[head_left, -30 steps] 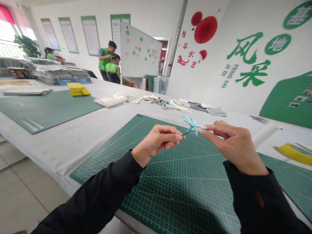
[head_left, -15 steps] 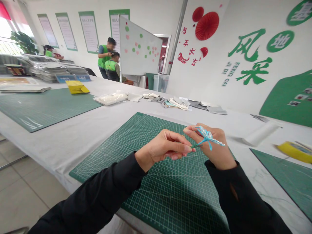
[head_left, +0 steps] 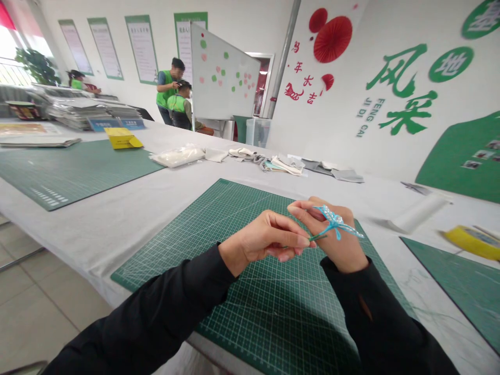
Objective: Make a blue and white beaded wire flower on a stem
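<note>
Head view: the left hand (head_left: pixel 275 237) pinches a thin green stem (head_left: pixel 317 237) between thumb and fingers, which are closed tight with no gap showing. From the stem's far end spreads a blue beaded ornament (head_left: pixel 332 221), its petals set with pale beads, held in the air above the right part of the green cutting mat (head_left: pixel 269 304). The right hand (head_left: pixel 340 251) is bent behind the ornament, thumb and forefinger curled together close to the left fingers; whether they have hold of anything I cannot tell, nor whether the petals touch the back of that hand (the overlap hides it).

The likeliest trouble is at the pinch: so little stem is gripped that a turn or tug could make it roll or slip, and the ornament would tip. Petals catching on the right hand could bend or shed beads, and a hard pull might loosen them where they join the stem.

The mat reaches the near edge of the table (head_left: pixel 121 195). Past its far corner lies a clear bag of white material (head_left: pixel 177 156); fabric scraps (head_left: pixel 287 165) line the table's far edge, and a white roll (head_left: pixel 416 216) rests beyond the mat's right edge.
</note>
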{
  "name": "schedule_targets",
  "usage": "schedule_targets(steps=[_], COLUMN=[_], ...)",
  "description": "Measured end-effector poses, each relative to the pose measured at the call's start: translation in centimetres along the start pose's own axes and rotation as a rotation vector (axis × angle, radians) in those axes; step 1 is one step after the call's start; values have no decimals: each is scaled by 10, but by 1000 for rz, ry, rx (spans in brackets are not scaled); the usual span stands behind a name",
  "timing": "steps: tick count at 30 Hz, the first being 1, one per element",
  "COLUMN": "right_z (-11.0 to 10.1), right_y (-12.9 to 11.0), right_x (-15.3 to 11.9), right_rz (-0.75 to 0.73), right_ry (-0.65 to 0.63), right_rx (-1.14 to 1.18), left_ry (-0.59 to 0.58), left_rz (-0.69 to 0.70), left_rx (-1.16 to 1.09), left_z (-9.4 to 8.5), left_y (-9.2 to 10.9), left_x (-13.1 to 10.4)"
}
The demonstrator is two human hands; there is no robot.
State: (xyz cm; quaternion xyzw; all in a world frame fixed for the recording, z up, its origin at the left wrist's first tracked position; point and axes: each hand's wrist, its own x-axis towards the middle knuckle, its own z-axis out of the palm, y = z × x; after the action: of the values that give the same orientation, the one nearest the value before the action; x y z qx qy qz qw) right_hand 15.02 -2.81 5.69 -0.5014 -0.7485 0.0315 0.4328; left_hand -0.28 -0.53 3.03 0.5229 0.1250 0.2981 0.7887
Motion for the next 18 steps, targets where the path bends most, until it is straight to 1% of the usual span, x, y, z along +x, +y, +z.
schedule_targets(steps=[3,6,10,13,18], right_z=[1,0,-6,-11,-14], right_y=[0,5,15,22,30], right_x=[0,-1,0,1,2], right_rz=[15,73,146,171,258], right_ry=[-3,4,59,102,155], right_rx=[11,68,150,153,128], left_ry=[-16,2,40,100,254], left_rz=[-1,18,101,177,272], left_rx=[-14,-22,-26,8,-7], left_z=[0,0,0,-1,-2], left_y=[-1,0,1,2,6], left_x=[0,0,1,2,2])
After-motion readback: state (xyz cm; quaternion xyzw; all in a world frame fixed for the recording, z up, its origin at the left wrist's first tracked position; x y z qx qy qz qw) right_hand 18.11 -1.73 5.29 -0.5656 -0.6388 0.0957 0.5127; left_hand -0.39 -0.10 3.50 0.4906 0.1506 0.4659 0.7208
